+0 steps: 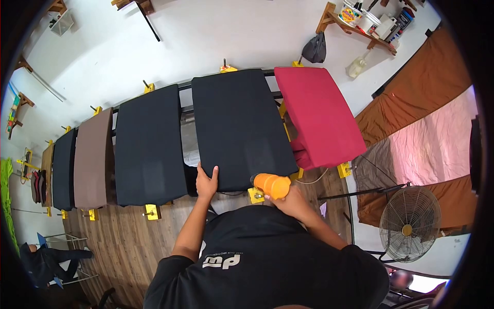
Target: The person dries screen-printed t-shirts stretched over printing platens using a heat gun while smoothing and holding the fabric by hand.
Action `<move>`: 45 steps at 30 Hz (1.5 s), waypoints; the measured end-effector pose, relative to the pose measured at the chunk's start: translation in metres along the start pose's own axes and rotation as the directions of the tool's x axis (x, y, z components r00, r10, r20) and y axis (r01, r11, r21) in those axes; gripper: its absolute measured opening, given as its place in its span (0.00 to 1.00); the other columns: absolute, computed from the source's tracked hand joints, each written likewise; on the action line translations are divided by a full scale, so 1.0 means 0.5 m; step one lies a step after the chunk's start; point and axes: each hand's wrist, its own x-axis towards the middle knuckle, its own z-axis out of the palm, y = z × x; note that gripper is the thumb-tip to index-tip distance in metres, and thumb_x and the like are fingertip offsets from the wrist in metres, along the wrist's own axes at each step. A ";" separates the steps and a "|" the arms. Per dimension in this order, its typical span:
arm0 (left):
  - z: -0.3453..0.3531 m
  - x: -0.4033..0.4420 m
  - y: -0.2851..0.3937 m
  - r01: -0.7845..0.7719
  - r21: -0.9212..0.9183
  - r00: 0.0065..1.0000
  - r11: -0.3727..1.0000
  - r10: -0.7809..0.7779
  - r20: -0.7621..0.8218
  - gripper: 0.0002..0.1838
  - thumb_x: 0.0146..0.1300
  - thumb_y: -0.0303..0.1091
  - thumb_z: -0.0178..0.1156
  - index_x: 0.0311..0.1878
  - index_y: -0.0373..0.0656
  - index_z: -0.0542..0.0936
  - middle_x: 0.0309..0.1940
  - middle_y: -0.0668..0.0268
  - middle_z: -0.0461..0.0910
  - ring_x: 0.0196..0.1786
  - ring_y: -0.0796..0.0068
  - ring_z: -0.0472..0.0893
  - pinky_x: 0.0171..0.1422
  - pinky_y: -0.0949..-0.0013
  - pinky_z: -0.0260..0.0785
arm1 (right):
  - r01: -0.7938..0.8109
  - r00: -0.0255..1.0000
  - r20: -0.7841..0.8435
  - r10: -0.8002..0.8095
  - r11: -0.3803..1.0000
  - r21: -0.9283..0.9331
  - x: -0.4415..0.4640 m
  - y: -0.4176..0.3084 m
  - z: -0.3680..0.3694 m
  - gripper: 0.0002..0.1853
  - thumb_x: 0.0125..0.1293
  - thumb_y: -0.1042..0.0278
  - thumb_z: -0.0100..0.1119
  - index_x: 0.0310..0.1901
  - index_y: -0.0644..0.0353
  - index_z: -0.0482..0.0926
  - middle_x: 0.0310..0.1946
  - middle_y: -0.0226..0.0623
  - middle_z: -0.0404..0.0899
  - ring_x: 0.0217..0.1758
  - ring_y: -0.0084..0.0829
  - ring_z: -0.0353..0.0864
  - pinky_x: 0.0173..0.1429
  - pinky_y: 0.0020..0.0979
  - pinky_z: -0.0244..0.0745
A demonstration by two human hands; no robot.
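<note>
My left hand (206,183) rests at the front left corner of a platen covered in black cloth (239,118). Its thumb and index finger are stretched out and apart, with the other fingers partly hidden. In my right hand (293,202) is an orange barrel-shaped tool with a black end (274,186), perhaps a heat gun, at the front edge of the same platen. The fingers around its underside are mostly hidden. A yellow clamp bracket (256,195) sits just below, between my hands.
A platen in red cloth (321,118) stands to the right, another black one (149,147) and a brown one (92,159) to the left. A floor fan (410,224) is at right. One person (51,262) is at lower left. A shelf (360,32) holds tubs.
</note>
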 end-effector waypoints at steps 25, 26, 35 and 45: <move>-0.001 0.003 -0.006 0.028 -0.066 0.999 0.997 -0.027 0.018 0.48 0.74 0.59 0.71 0.85 0.38 0.63 0.63 0.33 0.85 0.65 0.33 0.86 0.72 0.47 0.78 | 0.041 0.998 0.050 -0.041 0.999 0.007 0.102 -0.006 -0.026 0.22 0.70 0.47 0.76 0.48 0.61 0.90 0.39 0.52 0.91 0.47 0.57 0.91 0.51 0.51 0.86; -0.001 0.003 -0.006 0.024 -0.067 1.000 0.997 -0.024 0.014 0.48 0.74 0.59 0.71 0.85 0.39 0.63 0.63 0.34 0.85 0.66 0.33 0.86 0.72 0.47 0.78 | 0.074 0.997 0.027 -0.078 0.989 0.128 0.080 0.004 -0.026 0.21 0.69 0.49 0.77 0.48 0.61 0.90 0.39 0.52 0.91 0.47 0.57 0.91 0.51 0.51 0.86; -0.007 0.000 0.007 0.044 -0.076 0.999 0.996 -0.042 0.020 0.48 0.74 0.58 0.71 0.84 0.39 0.64 0.64 0.35 0.85 0.67 0.35 0.86 0.74 0.48 0.77 | 0.005 1.000 -0.023 -0.005 1.000 0.016 0.068 0.015 -0.033 0.23 0.66 0.50 0.80 0.49 0.62 0.90 0.39 0.51 0.91 0.47 0.57 0.91 0.49 0.49 0.87; -0.002 0.006 -0.004 0.013 -0.068 1.000 0.998 -0.011 0.025 0.48 0.74 0.58 0.71 0.84 0.37 0.64 0.64 0.34 0.85 0.67 0.34 0.86 0.73 0.47 0.77 | -0.044 0.996 -0.076 0.050 0.996 0.080 0.267 0.002 -0.028 0.21 0.70 0.49 0.77 0.51 0.60 0.90 0.44 0.52 0.92 0.53 0.55 0.91 0.56 0.50 0.86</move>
